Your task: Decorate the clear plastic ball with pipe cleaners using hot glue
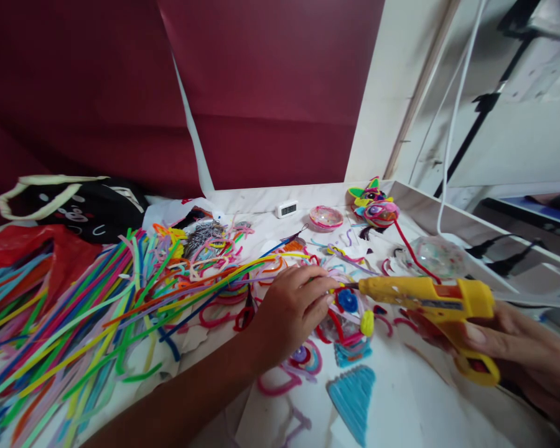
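Observation:
My right hand is wrapped round the handle of a yellow hot glue gun, whose nozzle points left. The nozzle tip reaches the top of a clear ball decorated with pipe cleaners, close to my left fingertips. My left hand is closed on the left side of this ball, which carries a blue coil and a yellow piece. In front of it lie a blue pipe-cleaner triangle and a purple-centred coil. Red-handled scissors lie left of my left hand.
Loose pipe cleaners cover the left of the table. Behind stand a black bag, a small digital clock, a pink-rimmed clear bowl and a colourful finished-looking figure. A clear half-shell and plugged cables are at right.

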